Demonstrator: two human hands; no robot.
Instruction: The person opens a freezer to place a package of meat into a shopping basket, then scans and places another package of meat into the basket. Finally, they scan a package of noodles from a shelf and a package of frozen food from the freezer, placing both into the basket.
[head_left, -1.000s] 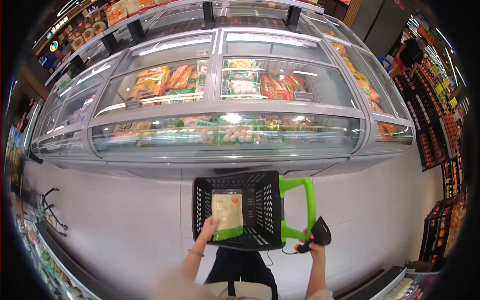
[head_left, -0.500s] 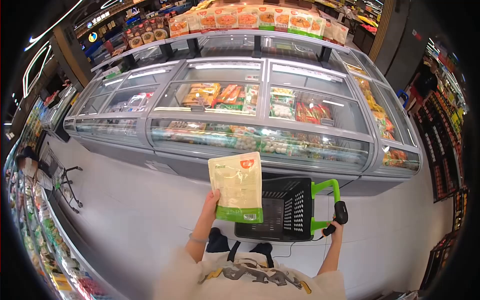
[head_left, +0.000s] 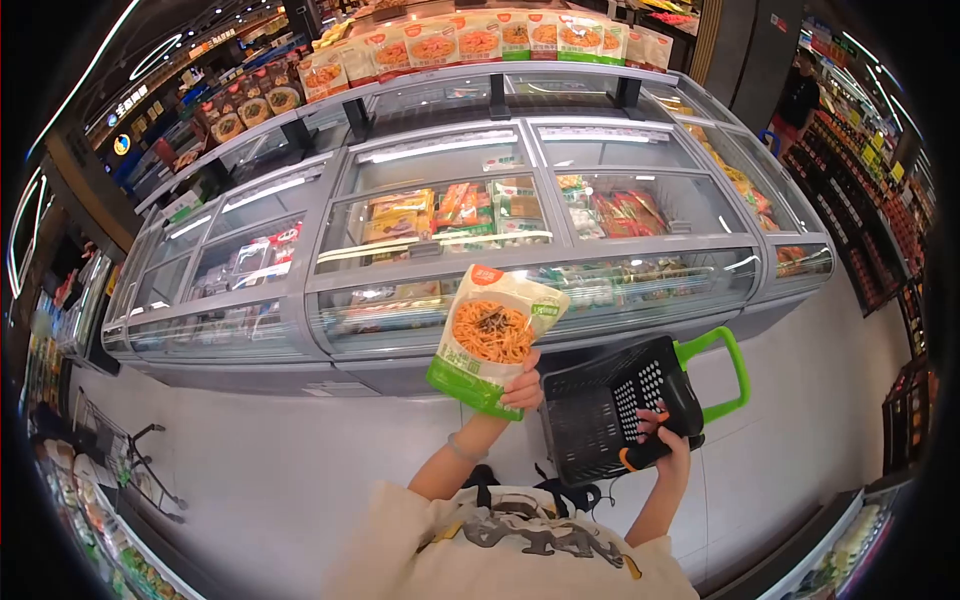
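A cream and green food pouch with a noodle picture faces me, tilted, in front of the freezer's lower glass. My left hand grips its lower right edge, fingers wrapped over the front. My right hand is closed round the handle of a black device with orange parts. Behind that device is a black shopping basket with a green handle; the device hides part of the basket's right side.
A long glass-topped freezer with packaged foods runs across the view. Similar pouches stand on the shelf above it. A cart is at the left, shelves and a person at the right.
The pouch has turned from its back to its picture side and moved a little right and up. The device has moved from beside the green handle to in front of the basket. The view has shifted.
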